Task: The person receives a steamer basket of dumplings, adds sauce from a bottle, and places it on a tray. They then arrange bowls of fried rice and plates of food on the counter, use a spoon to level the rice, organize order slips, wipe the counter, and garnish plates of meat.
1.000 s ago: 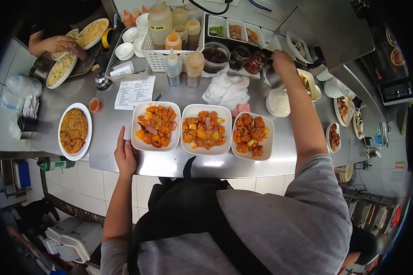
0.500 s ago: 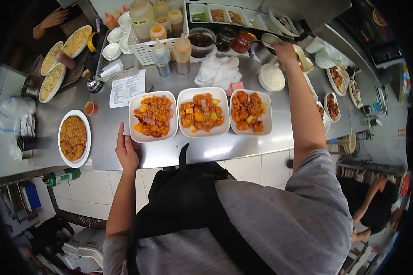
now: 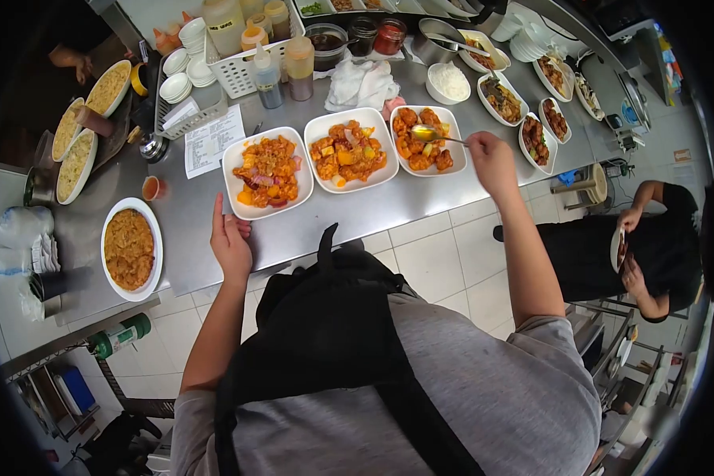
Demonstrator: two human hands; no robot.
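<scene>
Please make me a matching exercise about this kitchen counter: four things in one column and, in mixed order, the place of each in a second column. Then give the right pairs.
Things
1. spoon
2. left hand
3. printed sheet
4. white cloth

Places
A. crumpled, behind the middle dish
B. flat on the edge of the counter, beside the left dish
C. held by the right hand over the right dish
D. lying on the counter behind the left dish

Pairs: 1-C, 2-B, 3-D, 4-A
</scene>
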